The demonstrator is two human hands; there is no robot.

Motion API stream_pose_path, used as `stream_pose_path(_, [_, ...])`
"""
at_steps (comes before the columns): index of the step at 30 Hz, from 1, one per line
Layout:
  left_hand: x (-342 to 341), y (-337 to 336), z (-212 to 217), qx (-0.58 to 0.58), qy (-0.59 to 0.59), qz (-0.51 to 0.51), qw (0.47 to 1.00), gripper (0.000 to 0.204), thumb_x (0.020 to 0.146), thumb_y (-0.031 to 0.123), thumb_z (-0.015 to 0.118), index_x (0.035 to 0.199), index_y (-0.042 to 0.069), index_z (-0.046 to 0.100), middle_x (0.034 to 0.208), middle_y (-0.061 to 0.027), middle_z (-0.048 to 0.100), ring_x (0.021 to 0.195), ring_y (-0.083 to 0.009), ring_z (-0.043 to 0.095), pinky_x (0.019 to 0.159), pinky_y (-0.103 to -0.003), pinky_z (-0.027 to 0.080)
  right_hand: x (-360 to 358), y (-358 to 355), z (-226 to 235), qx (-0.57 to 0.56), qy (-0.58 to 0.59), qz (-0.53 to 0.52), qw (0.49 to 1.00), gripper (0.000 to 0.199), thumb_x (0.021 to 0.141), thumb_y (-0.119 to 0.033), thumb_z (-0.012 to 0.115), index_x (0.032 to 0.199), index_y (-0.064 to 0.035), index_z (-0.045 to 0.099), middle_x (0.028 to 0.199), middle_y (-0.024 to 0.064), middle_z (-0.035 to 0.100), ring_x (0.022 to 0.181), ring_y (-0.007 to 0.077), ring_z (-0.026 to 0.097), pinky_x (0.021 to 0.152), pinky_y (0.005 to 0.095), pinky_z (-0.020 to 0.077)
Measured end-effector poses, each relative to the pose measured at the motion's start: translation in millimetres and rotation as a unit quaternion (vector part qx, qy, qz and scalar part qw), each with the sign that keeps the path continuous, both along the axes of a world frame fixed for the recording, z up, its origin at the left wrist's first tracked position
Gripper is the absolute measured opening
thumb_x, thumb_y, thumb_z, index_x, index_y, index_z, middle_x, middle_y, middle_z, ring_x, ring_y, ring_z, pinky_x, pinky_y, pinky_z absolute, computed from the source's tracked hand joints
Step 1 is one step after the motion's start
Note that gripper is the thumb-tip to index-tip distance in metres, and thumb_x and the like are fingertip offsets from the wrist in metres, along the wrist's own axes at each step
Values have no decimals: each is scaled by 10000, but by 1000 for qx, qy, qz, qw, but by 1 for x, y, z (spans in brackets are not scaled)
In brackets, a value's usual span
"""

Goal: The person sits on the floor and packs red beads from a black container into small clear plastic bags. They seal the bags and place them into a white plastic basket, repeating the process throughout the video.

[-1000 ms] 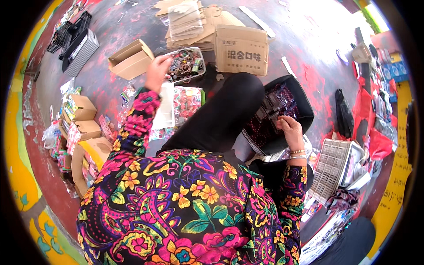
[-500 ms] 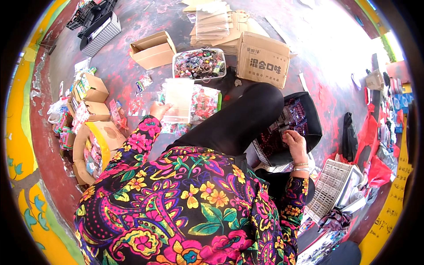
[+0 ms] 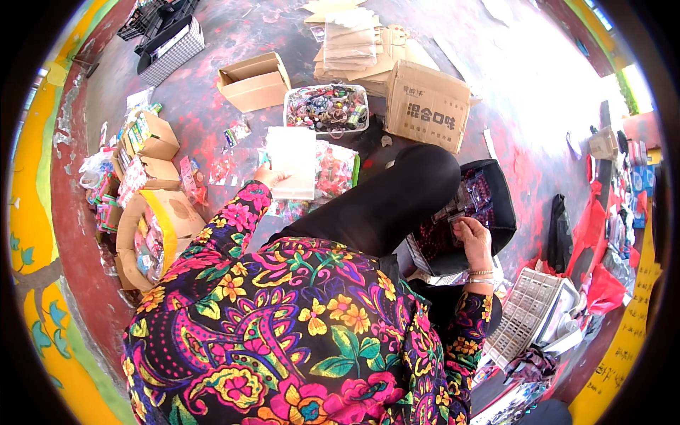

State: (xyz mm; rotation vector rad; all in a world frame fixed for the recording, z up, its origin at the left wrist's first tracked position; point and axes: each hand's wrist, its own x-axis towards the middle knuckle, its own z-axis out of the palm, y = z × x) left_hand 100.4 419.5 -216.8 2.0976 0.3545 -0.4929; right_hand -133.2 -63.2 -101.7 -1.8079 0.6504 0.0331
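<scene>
My left hand (image 3: 270, 176) grips the edge of a flat, whitish rectangular piece (image 3: 294, 159), perhaps a clear bag or a thin box lid. Under and beside it lie small clear packets with red contents (image 3: 334, 170). On the right, my right hand (image 3: 473, 239) is at the near side of a black bin (image 3: 504, 205), fingers pinched together. Whatever it pinches is too small to make out. Inside the bin are dark packets with small reddish dots (image 3: 473, 191). My bent leg in black (image 3: 382, 205) lies between the two hands.
Ahead stand a white tub of hair ties and trinkets (image 3: 326, 108), an open carton (image 3: 255, 83), a larger carton (image 3: 428, 106) and stacked flattened cardboard (image 3: 350, 53). A round-cut carton (image 3: 145, 241) sits at left. At right is a beige plastic crate (image 3: 528, 304).
The view has shifted slightly, so the surroundings appear a little further right and lower. My left hand keeps the whitish piece, and my right hand stays at the black bin.
</scene>
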Motion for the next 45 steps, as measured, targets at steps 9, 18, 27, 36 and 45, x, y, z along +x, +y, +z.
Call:
stream_pose_path(9, [3,-17,32,-160,-70,-92,980,462,710,1,692,1141,9,526,1019,-62,618,908,-140,586,834,-288,458,8,17,68,95,-172,-91,976,170,904,-56,515,1017,32,605,911,61,638,823,119,608,755,211,487])
stream_pose_path(18, [32,-57,164,-440,-65,0,896,409,768,-35,615,1161,29,524,1042,-72,615,938,-202,607,867,-366,483,23,97,231,131,-421,340,830,255,796,-59,589,1000,93,591,1006,236,600,947,340,600,800,369,482])
stream_pose_path(27, [6,-93,240,-509,62,-113,851,364,746,79,613,1088,-32,558,998,-124,626,908,-245,623,848,-371,490,18,134,269,280,-514,448,675,197,810,-49,624,966,71,637,987,263,610,858,317,634,686,346,525])
stream_pose_path(36, [-49,-157,207,-431,173,-253,849,600,742,82,602,1305,29,404,1157,-113,557,1080,-233,523,944,-365,385,21,116,253,292,-519,492,635,190,862,-71,491,774,22,632,826,240,626,787,322,646,628,378,528])
stream_pose_path(45, [-72,-173,218,-469,201,-298,807,572,800,-61,572,1323,68,380,1144,-68,556,1084,-170,515,926,-319,421,39,82,104,341,-148,-73,925,270,875,-240,592,1025,-16,581,833,8,603,752,77,567,610,185,421])
